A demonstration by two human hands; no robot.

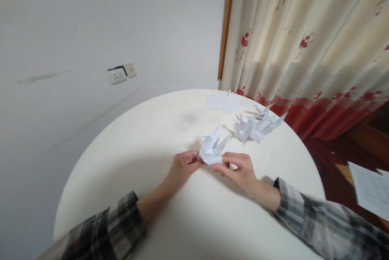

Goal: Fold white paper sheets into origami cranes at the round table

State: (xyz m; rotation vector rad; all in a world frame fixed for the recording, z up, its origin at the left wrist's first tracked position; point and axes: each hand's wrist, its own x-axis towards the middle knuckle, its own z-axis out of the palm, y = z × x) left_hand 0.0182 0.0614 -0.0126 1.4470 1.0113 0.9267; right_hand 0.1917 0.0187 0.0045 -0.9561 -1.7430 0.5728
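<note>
A folded white paper crane (pixel 212 146) is held just above the round white table (pixel 146 146), near its middle. My left hand (pixel 182 166) pinches the crane's left side with closed fingers. My right hand (pixel 238 170) pinches its lower right side, fingers curled around the paper. Both wrists rest low over the tabletop, in plaid sleeves.
A pile of several finished white paper cranes (pixel 257 124) lies behind my right hand. Flat paper scraps (pixel 226 101) lie near the table's far edge. A flowered curtain (pixel 304 41) hangs at the right, a wall socket (pixel 120 74) at the left. A printed sheet (pixel 370 189) lies off the table, right.
</note>
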